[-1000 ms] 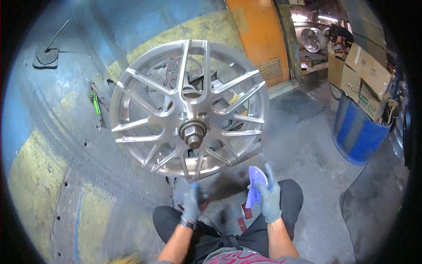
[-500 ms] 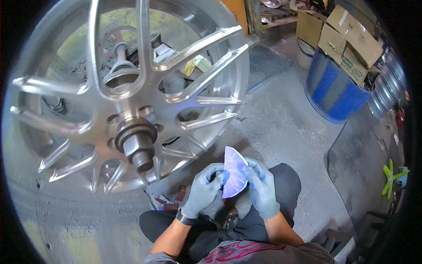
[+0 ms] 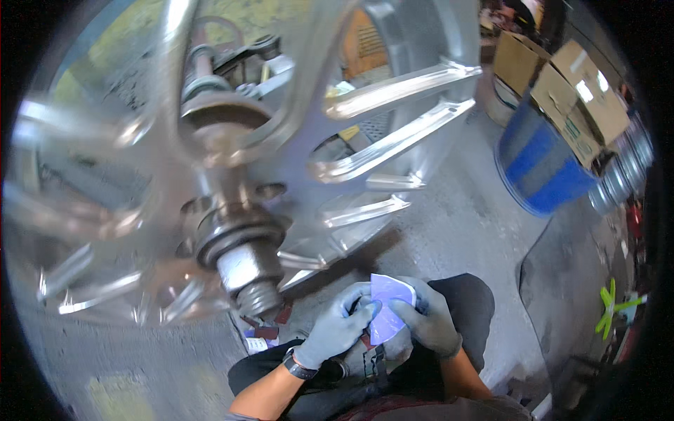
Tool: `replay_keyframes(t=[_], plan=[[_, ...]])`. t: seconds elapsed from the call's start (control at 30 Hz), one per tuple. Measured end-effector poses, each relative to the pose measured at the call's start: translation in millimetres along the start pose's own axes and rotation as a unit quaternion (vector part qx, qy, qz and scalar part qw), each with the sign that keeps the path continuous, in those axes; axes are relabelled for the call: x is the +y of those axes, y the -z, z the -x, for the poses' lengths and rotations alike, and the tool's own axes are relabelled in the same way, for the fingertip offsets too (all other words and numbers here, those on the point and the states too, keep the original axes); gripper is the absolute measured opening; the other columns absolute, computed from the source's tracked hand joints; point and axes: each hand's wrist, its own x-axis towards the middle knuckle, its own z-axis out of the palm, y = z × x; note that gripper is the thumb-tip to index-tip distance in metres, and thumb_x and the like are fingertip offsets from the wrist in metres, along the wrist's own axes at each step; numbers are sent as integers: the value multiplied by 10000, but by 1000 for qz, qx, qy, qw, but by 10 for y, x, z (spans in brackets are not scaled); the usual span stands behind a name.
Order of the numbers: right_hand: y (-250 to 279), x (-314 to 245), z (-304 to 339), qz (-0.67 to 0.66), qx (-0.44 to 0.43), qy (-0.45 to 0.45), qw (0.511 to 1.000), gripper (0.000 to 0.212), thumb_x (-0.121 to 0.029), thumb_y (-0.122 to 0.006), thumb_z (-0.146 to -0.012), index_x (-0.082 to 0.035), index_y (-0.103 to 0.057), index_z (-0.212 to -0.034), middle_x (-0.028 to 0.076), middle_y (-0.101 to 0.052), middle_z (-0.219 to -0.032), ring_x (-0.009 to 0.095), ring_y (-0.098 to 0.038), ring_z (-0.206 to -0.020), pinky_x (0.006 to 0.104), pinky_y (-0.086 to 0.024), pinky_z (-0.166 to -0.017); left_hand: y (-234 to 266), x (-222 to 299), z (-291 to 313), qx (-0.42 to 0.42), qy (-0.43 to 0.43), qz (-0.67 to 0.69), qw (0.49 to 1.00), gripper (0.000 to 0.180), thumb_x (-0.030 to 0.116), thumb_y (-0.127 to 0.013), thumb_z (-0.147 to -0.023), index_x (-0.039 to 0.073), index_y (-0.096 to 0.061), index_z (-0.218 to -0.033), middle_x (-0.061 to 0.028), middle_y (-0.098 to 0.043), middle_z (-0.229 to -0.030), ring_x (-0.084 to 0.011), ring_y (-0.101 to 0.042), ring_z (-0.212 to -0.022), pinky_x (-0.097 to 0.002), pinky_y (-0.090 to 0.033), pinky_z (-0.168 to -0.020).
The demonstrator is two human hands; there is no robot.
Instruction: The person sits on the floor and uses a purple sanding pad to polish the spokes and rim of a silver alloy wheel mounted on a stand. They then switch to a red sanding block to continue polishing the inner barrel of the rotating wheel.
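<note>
Above my lap I hold a purple half-round sanding sheet (image 3: 392,293), which looks like a disc folded over. My left hand (image 3: 335,324), in a grey glove, pinches its left side. My right hand (image 3: 434,317), gloved the same way, grips the right side with the thumb on its face. Just beyond my hands, a large bare-metal wheel rim (image 3: 288,161) fills the upper left, fixed on a shaft by a big hex nut (image 3: 247,270). The rim's spokes are partly blurred.
Small reddish-brown pieces (image 3: 265,332) lie on the floor left of my legs. A blue bin (image 3: 540,158) with cardboard boxes (image 3: 586,98) stands at the far right, beside stacked metal rims (image 3: 625,172). Something bright green and star-shaped (image 3: 606,307) is at the right edge.
The wheel appears larger and closer, and the scene has shifted in view. My hands, still on the sanding sheet, sit lower; my right fingers now wrap further around it.
</note>
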Motion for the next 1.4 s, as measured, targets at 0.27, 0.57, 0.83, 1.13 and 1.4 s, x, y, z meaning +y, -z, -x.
replay_keyframes(t=[0.27, 0.57, 0.83, 1.13, 1.4], plan=[[-39, 206, 157, 69, 0, 79, 994, 353, -51, -681, -1057, 59, -678, -1393, 151, -772, -1206, 155, -691, -1142, 310, -544, -1014, -15, -396, 90, -59, 45, 203, 976, 321, 275, -640, -1116, 82, -626, -1372, -6, -663, -1032, -70, -630, -886, -273, -546, -793], [129, 224, 333, 103, -52, -41, 992, 382, -61, -673, -1042, 65, -659, -1403, 89, -745, -1198, 145, -668, -1100, 316, -528, -996, -31, -871, 138, -78, 8, 64, 995, 354, 313, -600, -1132, 54, -661, -1366, -49, -736, -1103, -143, -715, -918, -355, -587, -795], [318, 537, 331, 220, 3, 12, 975, 433, -82, -687, -1034, 55, -611, -1438, 49, -695, -957, 106, -643, -817, 278, -541, -735, 380, -710, 417, 108, -167, -383, 902, 312, 268, -635, -1016, 47, -725, -1217, -232, -728, -1078, -456, -703, -1015, -525, -562, -910], [209, 663, 240, 261, -60, -2, 964, 337, -135, -659, -1062, 20, -677, -1362, 63, -688, -1015, 111, -633, -814, 286, -529, -727, 911, 74, 2071, 542, -140, -263, 786, 242, 174, -688, -1042, -4, -733, -1200, -67, -695, -916, -146, -650, -758, -312, -530, -716], [-61, 746, 137, 264, -138, -80, 951, 370, -130, -624, -1089, 35, -639, -1419, 60, -662, -1030, 108, -607, -821, 276, -509, -722, 1135, -2234, 3216, 731, 170, -188, 633, 366, 290, -603, -1070, 3, -700, -1275, -228, -766, -1014, -386, -739, -880, -489, -568, -803]])
